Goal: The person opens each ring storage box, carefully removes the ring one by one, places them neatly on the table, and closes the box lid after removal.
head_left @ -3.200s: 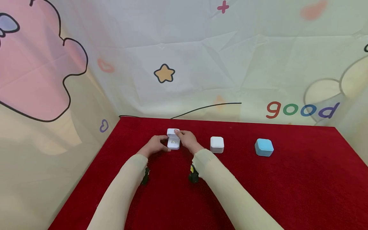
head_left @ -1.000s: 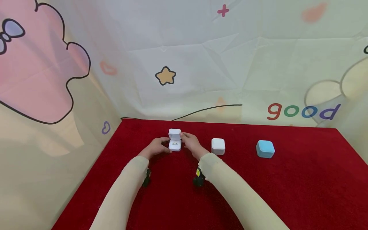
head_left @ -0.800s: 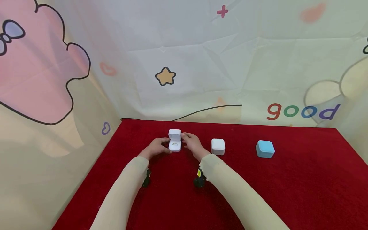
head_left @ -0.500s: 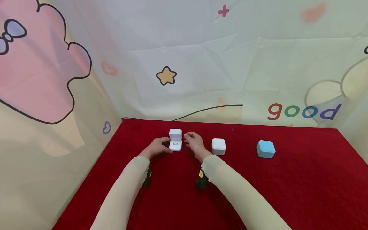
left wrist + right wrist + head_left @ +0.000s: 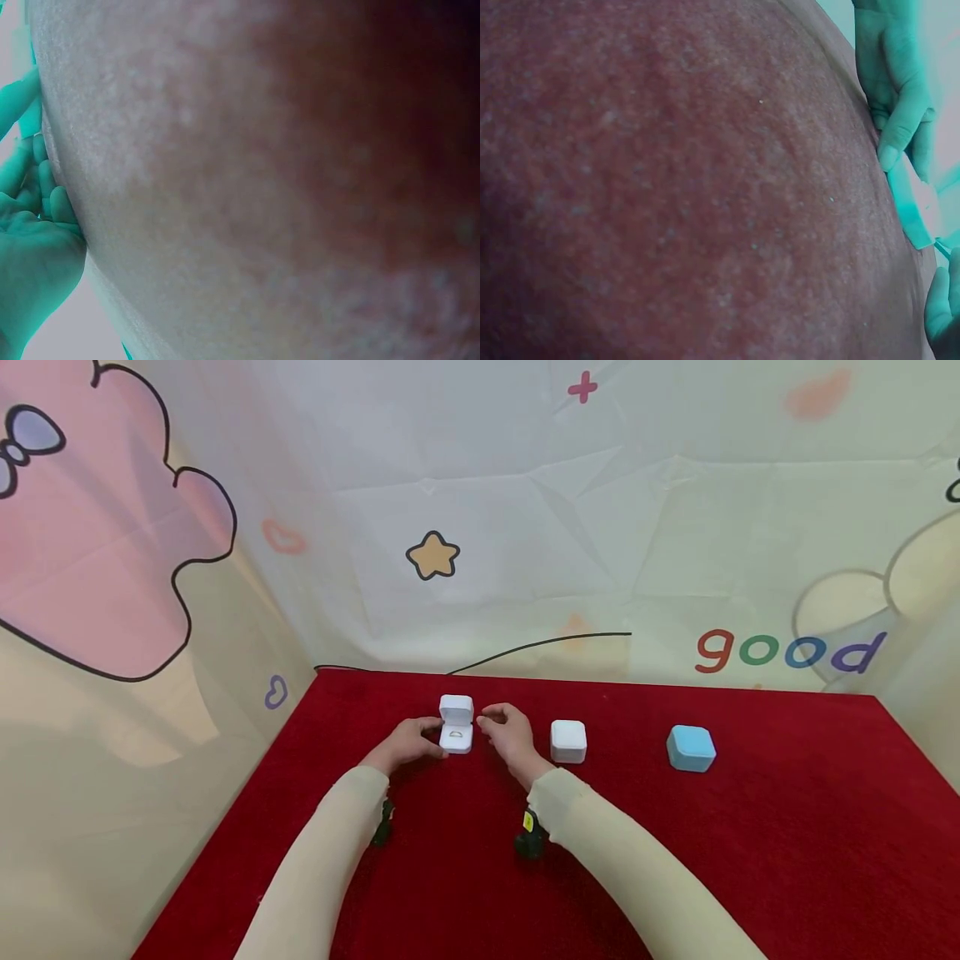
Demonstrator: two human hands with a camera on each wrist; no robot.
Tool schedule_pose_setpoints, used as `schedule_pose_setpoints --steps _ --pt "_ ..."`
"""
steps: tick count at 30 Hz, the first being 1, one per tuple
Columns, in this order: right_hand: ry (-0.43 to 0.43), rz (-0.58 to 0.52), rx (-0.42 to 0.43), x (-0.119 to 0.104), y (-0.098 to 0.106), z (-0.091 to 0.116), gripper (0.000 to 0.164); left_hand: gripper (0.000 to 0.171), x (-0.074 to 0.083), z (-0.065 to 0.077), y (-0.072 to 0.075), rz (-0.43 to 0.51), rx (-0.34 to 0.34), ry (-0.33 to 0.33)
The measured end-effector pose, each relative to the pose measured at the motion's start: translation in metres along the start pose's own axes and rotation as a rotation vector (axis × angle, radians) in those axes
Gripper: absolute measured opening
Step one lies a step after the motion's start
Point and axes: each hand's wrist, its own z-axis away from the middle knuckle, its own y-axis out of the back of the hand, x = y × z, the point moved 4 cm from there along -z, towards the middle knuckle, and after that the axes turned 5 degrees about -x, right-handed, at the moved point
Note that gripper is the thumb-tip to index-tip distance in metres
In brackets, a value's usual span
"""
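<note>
A small white ring box (image 5: 456,739) stands with its lid raised on the red cloth in the head view. A ring (image 5: 455,734) sits in its white insert. My left hand (image 5: 405,743) holds the box's base from the left side, thumb at the near edge. In the right wrist view this hand (image 5: 900,82) shows at the upper right, with the box (image 5: 909,202) beneath its fingertips. Just right of the box, my right hand (image 5: 512,737) hovers apart from it, fingers loosely bent and holding nothing. The left wrist view shows mostly blurred cloth, with part of a hand (image 5: 37,247).
A closed white box (image 5: 568,741) is just right of my right hand. Farther right is a closed light-blue box (image 5: 691,748). Red cloth (image 5: 450,877) covers the table. A printed curtain (image 5: 510,527) rises behind its back edge and along the left side.
My right hand has let go of the lid and moved a little to the right. The lid stands more upright than in the earliest frame. My left hand keeps its hold on the base.
</note>
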Motion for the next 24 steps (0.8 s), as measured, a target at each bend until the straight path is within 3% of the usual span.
schedule_pose_setpoints --steps 24 --pt "0.102 0.322 -0.121 -0.006 -0.015 0.002 0.022 0.064 0.0 0.001 0.001 -0.011 -0.001 -0.008"
